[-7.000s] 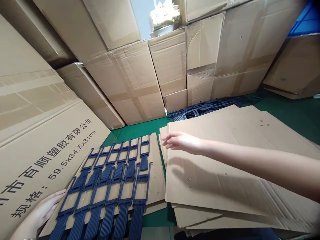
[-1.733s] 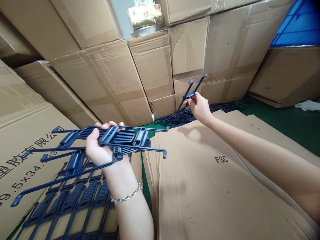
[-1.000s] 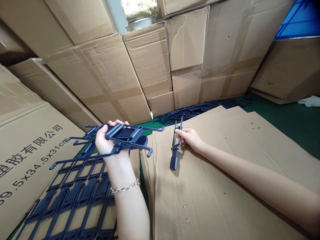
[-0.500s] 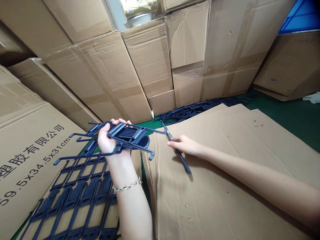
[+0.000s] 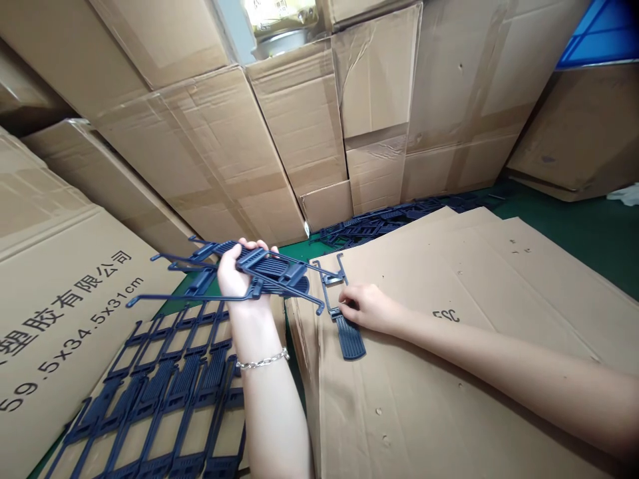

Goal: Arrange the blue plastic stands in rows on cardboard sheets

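My left hand (image 5: pixel 238 269), with a chain bracelet at the wrist, is closed around several dark blue plastic frames (image 5: pixel 272 266) with ribbed plates and thin hooked arms. They lie crosswise over the palm, above the cardboard. To the right, my right hand (image 5: pixel 367 306) pinches the side of a single dark blue plastic frame (image 5: pixel 352 339), its rounded ribbed plate towards me and its hooked arms pointing away. This frame is over the flat cardboard stack (image 5: pixel 399 399); whether it touches the surface I cannot tell. An arm tip from the left-hand bunch overlaps its far end.
Rows of similar frames (image 5: pixel 164 392) lie on cardboard at the lower left, beside a printed carton (image 5: pixel 64 319). More frames (image 5: pixel 384 223) are heaped on the green floor (image 5: pixel 569 233) behind the stack. Stacked cartons (image 5: pixel 294 120) form a wall at the back.
The frame in my right hand has turned from edge-on to showing its flat ribbed face. My left hand and its bunch have shifted slightly to the right.
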A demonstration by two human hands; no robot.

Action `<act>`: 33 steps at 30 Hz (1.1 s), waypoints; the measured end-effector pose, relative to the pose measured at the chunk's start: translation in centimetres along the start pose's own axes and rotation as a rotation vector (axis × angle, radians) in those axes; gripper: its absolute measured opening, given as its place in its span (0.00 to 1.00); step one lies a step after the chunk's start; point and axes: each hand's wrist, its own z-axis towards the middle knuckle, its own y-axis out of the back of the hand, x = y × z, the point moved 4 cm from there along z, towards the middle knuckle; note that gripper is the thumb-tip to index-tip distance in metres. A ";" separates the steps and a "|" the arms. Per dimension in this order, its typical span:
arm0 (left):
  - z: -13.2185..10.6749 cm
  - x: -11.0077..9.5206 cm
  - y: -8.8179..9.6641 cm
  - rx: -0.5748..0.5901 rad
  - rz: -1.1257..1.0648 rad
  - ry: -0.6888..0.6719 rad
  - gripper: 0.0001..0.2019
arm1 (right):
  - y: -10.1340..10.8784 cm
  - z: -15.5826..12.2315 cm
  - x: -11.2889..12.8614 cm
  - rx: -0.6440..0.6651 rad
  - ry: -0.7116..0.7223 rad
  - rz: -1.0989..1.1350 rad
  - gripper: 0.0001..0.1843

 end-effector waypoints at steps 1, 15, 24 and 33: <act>0.3 0.6 0.1 0.000 0.035 0.029 0.05 | 0.0 0.1 -0.1 -0.025 -0.010 -0.009 0.05; -1.3 5.6 -1.5 0.292 0.356 0.465 0.09 | 0.0 0.1 0.0 -0.034 0.100 0.107 0.08; -2.6 7.8 -1.8 0.455 0.492 0.620 0.10 | 0.5 -0.8 0.2 -0.196 0.314 0.005 0.25; -3.6 9.0 -0.6 0.489 0.691 0.677 0.19 | 1.0 -1.3 0.3 -0.283 0.317 -0.106 0.22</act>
